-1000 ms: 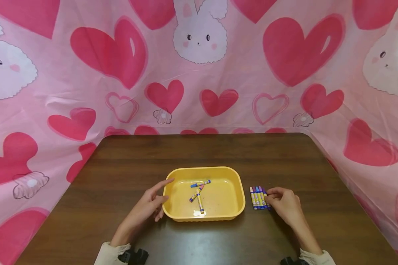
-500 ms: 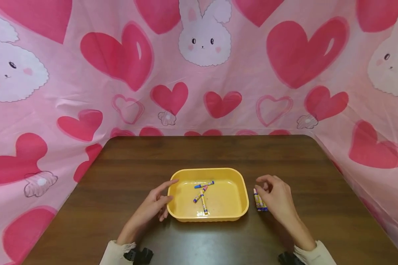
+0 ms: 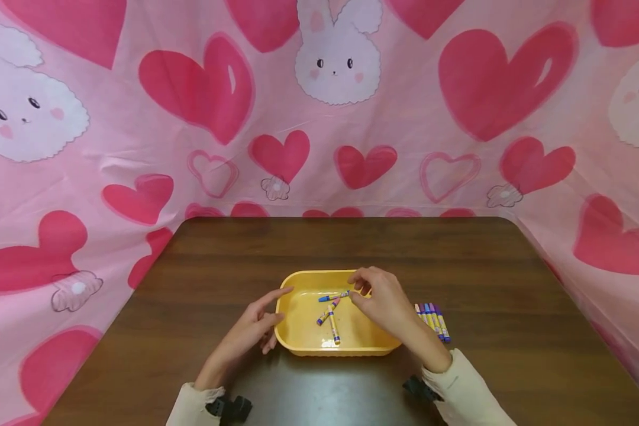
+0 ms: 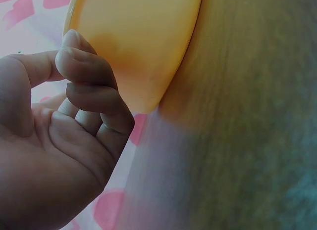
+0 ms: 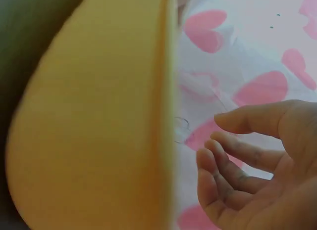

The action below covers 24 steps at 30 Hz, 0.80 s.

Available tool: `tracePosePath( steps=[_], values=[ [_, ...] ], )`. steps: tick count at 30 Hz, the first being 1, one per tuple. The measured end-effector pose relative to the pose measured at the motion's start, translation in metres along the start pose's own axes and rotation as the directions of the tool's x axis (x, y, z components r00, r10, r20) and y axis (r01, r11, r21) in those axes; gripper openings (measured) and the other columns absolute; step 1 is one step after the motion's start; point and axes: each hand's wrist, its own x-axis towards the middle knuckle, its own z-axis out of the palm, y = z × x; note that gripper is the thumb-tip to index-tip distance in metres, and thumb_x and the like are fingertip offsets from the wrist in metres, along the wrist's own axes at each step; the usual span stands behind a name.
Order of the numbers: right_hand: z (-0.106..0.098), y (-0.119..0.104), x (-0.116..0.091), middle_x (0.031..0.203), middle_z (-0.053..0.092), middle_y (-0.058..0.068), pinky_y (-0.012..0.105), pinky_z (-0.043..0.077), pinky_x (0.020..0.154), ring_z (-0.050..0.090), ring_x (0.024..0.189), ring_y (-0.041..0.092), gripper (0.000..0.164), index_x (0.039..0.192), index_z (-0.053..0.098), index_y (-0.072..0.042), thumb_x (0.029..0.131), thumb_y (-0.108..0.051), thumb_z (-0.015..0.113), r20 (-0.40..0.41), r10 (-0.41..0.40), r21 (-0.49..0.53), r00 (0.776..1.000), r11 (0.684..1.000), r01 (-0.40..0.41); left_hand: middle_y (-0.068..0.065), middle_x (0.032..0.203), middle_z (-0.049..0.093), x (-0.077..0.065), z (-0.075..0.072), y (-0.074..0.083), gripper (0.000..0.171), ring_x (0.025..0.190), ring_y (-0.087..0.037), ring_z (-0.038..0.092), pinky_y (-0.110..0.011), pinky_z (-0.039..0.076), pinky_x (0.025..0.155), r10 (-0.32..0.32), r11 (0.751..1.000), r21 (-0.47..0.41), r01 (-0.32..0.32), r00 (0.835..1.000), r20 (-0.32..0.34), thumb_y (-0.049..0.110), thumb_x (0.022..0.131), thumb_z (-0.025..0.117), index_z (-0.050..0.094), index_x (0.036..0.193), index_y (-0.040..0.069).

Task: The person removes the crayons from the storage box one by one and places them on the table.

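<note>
In the head view, a yellow tray [image 3: 309, 349] holds 3 crayons: a blue crayon [image 3: 326, 298], a pink crayon [image 3: 325, 315] and a pale-tipped crayon [image 3: 334, 326]. My left hand [image 3: 252, 325] is at the tray's left rim, index finger reaching over the edge and thumb at the rim. Over the tray's right half hovers my right hand [image 3: 383, 299], fingertips close to the blue crayon's right end. The right wrist view shows that hand's fingers loosely bent, thumb apart from them, nothing held, beside the tray wall [image 5: 94, 116].
Right of the tray, several crayons [image 3: 438, 322] lie side by side in a row on the dark wooden table [image 3: 234, 248]; my right forearm overlaps part of it. Behind the table hangs a pink cloth [image 3: 362, 130] printed with hearts and rabbits.
My right hand has left the crayon row and moved left over the tray. The left hand stays at the tray's left rim. The head view has shifted slightly.
</note>
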Motion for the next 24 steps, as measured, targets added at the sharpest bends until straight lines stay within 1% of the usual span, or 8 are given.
tracePosePath(
  steps=[4, 6, 10, 12, 13, 16, 19, 24],
  values=[
    [0.022, 0.003, -0.004, 0.075, 0.063, 0.000, 0.026, 0.047, 0.064, 0.057, 0.069, 0.015, 0.011, 0.084, 0.071, -0.007, 0.077, -0.002, 0.076, 0.069, 0.000, -0.024, 0.998, 1.000, 0.001, -0.009, 0.058, 0.056, 0.002, 0.002, 0.001, 0.053, 0.041, -0.015, 0.049, -0.023, 0.046, 0.042, -0.014, 1.000, -0.002, 0.014, 1.000, -0.008, 0.012, 0.102, 0.054, 0.038, 0.152, 0.016],
    [0.033, 0.005, -0.008, 0.069, 0.058, -0.003, 0.025, 0.044, 0.058, 0.053, 0.064, 0.013, 0.010, 0.076, 0.067, -0.011, 0.077, -0.008, 0.077, 0.107, 0.048, -0.063, 0.993, 0.997, -0.041, -0.008, 0.057, 0.056, 0.002, 0.002, 0.001, 0.053, 0.041, -0.015, 0.049, -0.023, 0.046, 0.042, -0.016, 1.000, -0.008, 0.016, 1.000, -0.012, 0.011, 0.101, 0.054, 0.038, 0.152, 0.015],
    [0.048, 0.007, -0.014, 0.058, 0.047, -0.008, 0.026, 0.034, 0.049, 0.044, 0.054, 0.011, 0.030, 0.062, 0.055, -0.017, 0.078, -0.025, 0.080, 0.216, 0.182, -0.162, 0.959, 0.975, -0.149, -0.008, 0.055, 0.056, 0.001, 0.002, 0.002, 0.054, 0.040, -0.015, 0.049, -0.023, 0.045, 0.041, -0.013, 1.000, -0.007, 0.013, 1.000, -0.012, 0.009, 0.101, 0.053, 0.037, 0.152, 0.012],
    [0.052, 0.007, -0.015, 0.056, 0.046, -0.007, 0.026, 0.032, 0.047, 0.043, 0.051, 0.011, 0.036, 0.062, 0.053, -0.016, 0.078, -0.031, 0.081, 0.269, 0.227, -0.182, 0.936, 0.966, -0.182, -0.009, 0.056, 0.056, 0.001, 0.001, 0.003, 0.054, 0.040, -0.015, 0.049, -0.024, 0.046, 0.041, -0.008, 1.000, 0.002, 0.008, 1.000, -0.013, 0.009, 0.101, 0.054, 0.037, 0.152, 0.012],
    [0.053, 0.007, -0.016, 0.056, 0.046, -0.006, 0.026, 0.032, 0.047, 0.043, 0.052, 0.012, 0.036, 0.062, 0.053, -0.016, 0.078, -0.032, 0.081, 0.286, 0.235, -0.183, 0.929, 0.965, -0.187, -0.009, 0.056, 0.056, 0.001, 0.001, 0.003, 0.054, 0.040, -0.015, 0.049, -0.024, 0.046, 0.041, -0.009, 1.000, 0.006, 0.009, 1.000, -0.014, 0.009, 0.101, 0.054, 0.037, 0.152, 0.012],
    [0.053, 0.007, -0.016, 0.058, 0.048, -0.006, 0.026, 0.033, 0.048, 0.044, 0.052, 0.012, 0.030, 0.063, 0.055, -0.016, 0.077, -0.026, 0.080, 0.294, 0.219, -0.171, 0.930, 0.970, -0.174, -0.009, 0.056, 0.056, 0.001, 0.000, 0.004, 0.054, 0.040, -0.015, 0.048, -0.024, 0.046, 0.041, -0.008, 1.000, 0.012, 0.008, 1.000, -0.012, 0.010, 0.101, 0.054, 0.038, 0.152, 0.012],
    [0.053, 0.007, -0.017, 0.058, 0.048, -0.006, 0.026, 0.034, 0.048, 0.045, 0.052, 0.012, 0.025, 0.062, 0.055, -0.017, 0.074, -0.020, 0.076, 0.295, 0.204, -0.168, 0.933, 0.973, -0.160, -0.009, 0.056, 0.056, 0.001, 0.000, 0.003, 0.054, 0.040, -0.015, 0.048, -0.024, 0.045, 0.041, -0.010, 1.000, 0.003, 0.010, 1.000, -0.005, 0.010, 0.101, 0.054, 0.037, 0.152, 0.012],
    [0.052, 0.007, -0.017, 0.057, 0.046, -0.006, 0.026, 0.033, 0.048, 0.044, 0.052, 0.012, 0.025, 0.060, 0.053, -0.017, 0.072, -0.020, 0.075, 0.296, 0.217, -0.194, 0.930, 0.967, -0.164, -0.011, 0.056, 0.055, 0.000, 0.001, 0.002, 0.053, 0.040, -0.015, 0.049, -0.025, 0.047, 0.041, 0.003, 1.000, 0.011, -0.003, 1.000, 0.001, 0.010, 0.102, 0.053, 0.037, 0.153, 0.012]
  ],
)
